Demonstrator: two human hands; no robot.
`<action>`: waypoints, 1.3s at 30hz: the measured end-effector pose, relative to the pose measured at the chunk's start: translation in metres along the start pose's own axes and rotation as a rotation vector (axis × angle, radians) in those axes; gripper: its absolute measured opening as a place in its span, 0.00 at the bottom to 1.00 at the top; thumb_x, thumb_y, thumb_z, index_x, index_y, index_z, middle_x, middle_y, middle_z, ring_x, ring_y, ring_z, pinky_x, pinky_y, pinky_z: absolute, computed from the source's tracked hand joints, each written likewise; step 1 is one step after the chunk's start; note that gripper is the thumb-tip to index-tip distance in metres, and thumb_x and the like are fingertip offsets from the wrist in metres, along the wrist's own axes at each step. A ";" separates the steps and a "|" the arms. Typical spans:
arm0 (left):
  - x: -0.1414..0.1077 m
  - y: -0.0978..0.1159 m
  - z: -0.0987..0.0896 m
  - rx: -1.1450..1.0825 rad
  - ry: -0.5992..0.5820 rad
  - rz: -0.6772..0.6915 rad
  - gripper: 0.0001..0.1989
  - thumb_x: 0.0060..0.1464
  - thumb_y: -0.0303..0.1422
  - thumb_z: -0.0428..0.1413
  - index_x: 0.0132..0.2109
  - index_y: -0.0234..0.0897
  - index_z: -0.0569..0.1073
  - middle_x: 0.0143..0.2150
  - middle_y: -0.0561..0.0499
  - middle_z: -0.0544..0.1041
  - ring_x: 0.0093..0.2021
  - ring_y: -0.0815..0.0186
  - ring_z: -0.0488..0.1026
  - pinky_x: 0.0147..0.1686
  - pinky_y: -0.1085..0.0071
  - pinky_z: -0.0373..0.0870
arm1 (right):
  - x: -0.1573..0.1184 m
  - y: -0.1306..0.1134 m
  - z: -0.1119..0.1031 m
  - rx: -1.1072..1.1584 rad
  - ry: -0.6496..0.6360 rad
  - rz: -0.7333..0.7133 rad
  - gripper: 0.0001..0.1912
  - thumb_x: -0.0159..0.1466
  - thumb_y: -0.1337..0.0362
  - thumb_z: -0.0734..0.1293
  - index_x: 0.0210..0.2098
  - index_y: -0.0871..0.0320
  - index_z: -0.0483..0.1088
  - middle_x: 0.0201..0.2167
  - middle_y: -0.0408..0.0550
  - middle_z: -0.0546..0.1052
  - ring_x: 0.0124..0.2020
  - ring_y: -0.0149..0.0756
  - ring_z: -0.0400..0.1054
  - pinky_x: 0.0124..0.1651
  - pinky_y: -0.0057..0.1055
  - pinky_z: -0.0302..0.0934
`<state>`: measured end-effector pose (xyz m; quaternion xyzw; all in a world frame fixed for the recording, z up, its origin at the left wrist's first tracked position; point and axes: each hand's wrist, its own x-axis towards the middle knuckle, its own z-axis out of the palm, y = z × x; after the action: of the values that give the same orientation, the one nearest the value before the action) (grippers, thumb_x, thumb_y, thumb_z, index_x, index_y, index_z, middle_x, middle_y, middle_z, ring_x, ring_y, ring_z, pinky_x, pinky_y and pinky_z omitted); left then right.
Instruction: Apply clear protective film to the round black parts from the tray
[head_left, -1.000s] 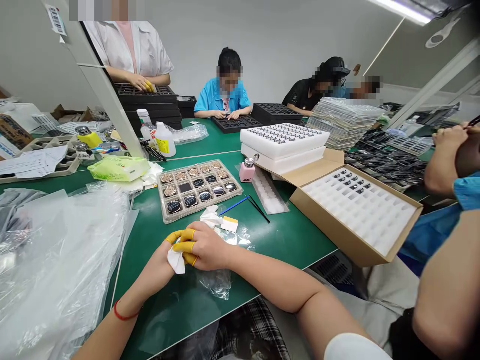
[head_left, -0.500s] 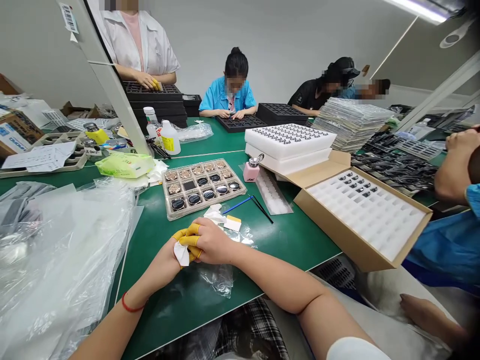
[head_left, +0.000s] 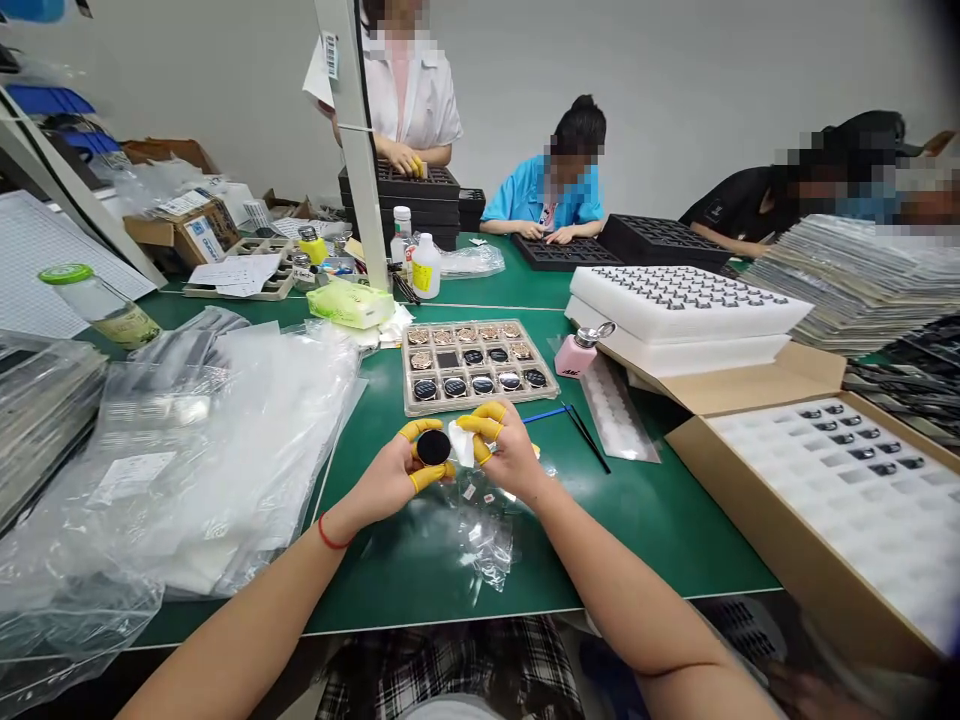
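My left hand (head_left: 397,470), with yellow finger cots, grips a round black disc (head_left: 433,448), like a watch face, by its edge. Just to its right, my right hand (head_left: 504,445), also in finger cots, pinches a folded white wipe (head_left: 461,443). The wipe is beside the disc; whether they touch I cannot tell. Beyond my hands lies a clear compartment tray (head_left: 420,404) with several round pieces, some black and some rose-gold. Below the hands, crumpled clear plastic bags (head_left: 484,540) rest on the green table (head_left: 607,560).
A pink pump bottle (head_left: 575,356) stands right of the tray, near a blue stick and black tweezers (head_left: 589,440). An open carton with white foam (head_left: 810,500) is at right. Plastic sheets (head_left: 277,450) cover the left side. Co-workers sit and stand across the table.
My hands have come apart from being clasped together around the wipe. The black disc now shows in my left hand, the wipe in my right. The camera view has swung left.
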<state>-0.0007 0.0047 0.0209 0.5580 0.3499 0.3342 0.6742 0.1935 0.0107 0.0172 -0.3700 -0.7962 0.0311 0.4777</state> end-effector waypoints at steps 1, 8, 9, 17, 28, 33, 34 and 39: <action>0.000 -0.001 0.001 0.011 -0.021 0.002 0.26 0.49 0.32 0.60 0.53 0.38 0.58 0.39 0.49 0.75 0.36 0.63 0.77 0.43 0.61 0.73 | -0.001 -0.001 0.001 0.010 0.000 0.022 0.14 0.60 0.72 0.60 0.39 0.51 0.73 0.30 0.46 0.71 0.35 0.36 0.61 0.39 0.36 0.59; 0.001 -0.013 0.001 0.078 -0.002 0.054 0.24 0.50 0.30 0.58 0.54 0.38 0.59 0.38 0.51 0.74 0.35 0.66 0.74 0.37 0.69 0.71 | -0.009 -0.008 0.012 -0.084 -0.156 -0.042 0.14 0.60 0.70 0.62 0.42 0.51 0.73 0.33 0.47 0.71 0.37 0.38 0.59 0.38 0.36 0.57; 0.003 -0.014 0.000 0.085 0.033 0.059 0.24 0.50 0.29 0.58 0.54 0.38 0.59 0.37 0.51 0.73 0.35 0.67 0.74 0.36 0.70 0.71 | -0.009 -0.009 0.012 -0.088 -0.163 -0.041 0.14 0.60 0.71 0.62 0.41 0.52 0.73 0.33 0.48 0.71 0.37 0.38 0.59 0.39 0.36 0.57; 0.010 -0.006 -0.011 0.062 0.199 0.079 0.28 0.46 0.33 0.61 0.53 0.37 0.60 0.39 0.49 0.75 0.38 0.63 0.76 0.43 0.63 0.73 | -0.004 -0.004 0.005 0.032 -0.157 0.095 0.13 0.59 0.71 0.61 0.38 0.53 0.74 0.32 0.47 0.73 0.36 0.37 0.63 0.40 0.37 0.59; 0.006 0.007 -0.017 -0.140 0.306 0.110 0.26 0.50 0.36 0.59 0.53 0.38 0.59 0.42 0.48 0.76 0.36 0.62 0.78 0.44 0.60 0.73 | -0.003 0.013 -0.010 0.153 -0.401 0.399 0.12 0.62 0.61 0.63 0.44 0.55 0.72 0.42 0.49 0.76 0.43 0.38 0.69 0.46 0.37 0.63; 0.001 0.015 -0.019 -0.225 0.328 0.201 0.23 0.53 0.37 0.56 0.53 0.37 0.57 0.41 0.47 0.77 0.38 0.60 0.79 0.49 0.57 0.69 | 0.000 -0.027 -0.019 -0.105 -0.252 -0.067 0.12 0.64 0.67 0.60 0.43 0.52 0.72 0.37 0.50 0.76 0.37 0.38 0.68 0.39 0.38 0.61; -0.003 0.019 -0.019 -0.227 0.343 0.222 0.22 0.53 0.36 0.56 0.52 0.37 0.58 0.40 0.48 0.77 0.39 0.60 0.79 0.51 0.58 0.68 | 0.001 -0.041 -0.023 -0.139 -0.263 -0.148 0.13 0.64 0.68 0.60 0.44 0.50 0.71 0.38 0.49 0.76 0.37 0.38 0.68 0.39 0.38 0.61; -0.062 0.036 -0.041 -0.143 0.423 0.266 0.26 0.49 0.33 0.60 0.53 0.37 0.59 0.38 0.50 0.77 0.41 0.60 0.78 0.50 0.59 0.70 | 0.013 -0.118 -0.041 -0.020 -0.496 -0.413 0.18 0.62 0.66 0.64 0.52 0.50 0.66 0.42 0.50 0.76 0.42 0.40 0.66 0.44 0.41 0.61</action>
<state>-0.0700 -0.0205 0.0572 0.4677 0.3819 0.5532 0.5739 0.1555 -0.0795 0.0963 -0.1864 -0.9468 0.0148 0.2618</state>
